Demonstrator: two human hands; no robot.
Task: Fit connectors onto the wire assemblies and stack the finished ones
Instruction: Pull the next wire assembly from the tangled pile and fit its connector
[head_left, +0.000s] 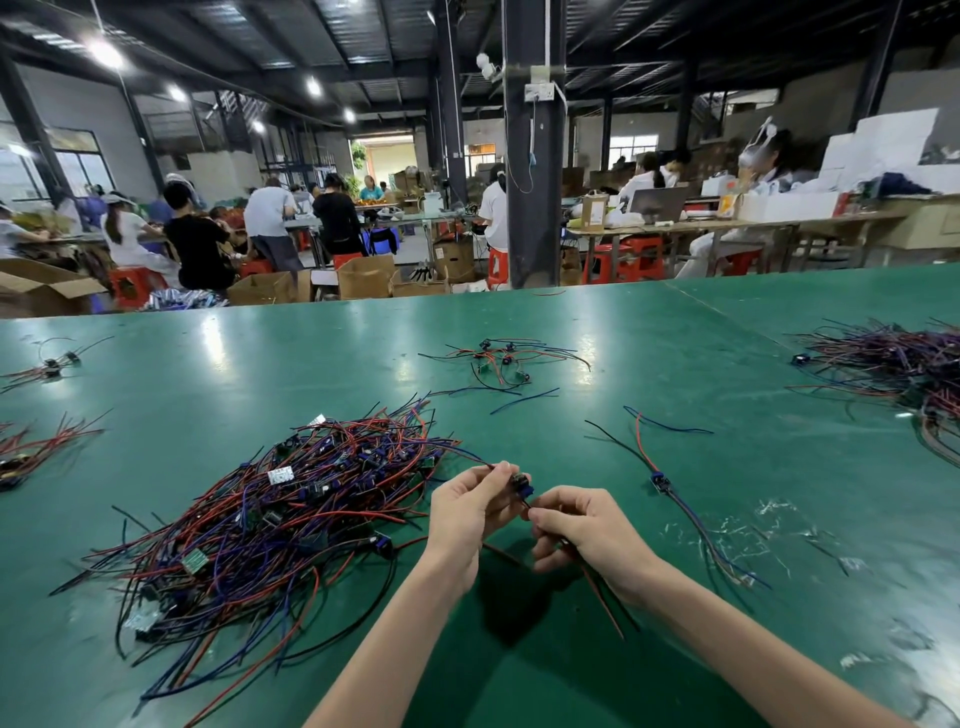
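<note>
One wire assembly (521, 486) is pinched by left hand (467, 512) and right hand (582, 525) beside one heap (291, 509)

Factory hall | green worktable (623, 322) in foreground | dark steel column (534, 182) centre | workers (197, 244) seated on red stools (641, 260) at long benches (727, 224) | cardboard boxes (366, 278) beside them | ceiling lamps (105, 53) lit | windows (78, 166) at left

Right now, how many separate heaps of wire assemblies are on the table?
5: the big heap nearest, centre-left; a small heap at far centre; the right heap, cropped by the frame; the upper left heap and lower left heap at the left edge. More may lie off-frame.
</note>
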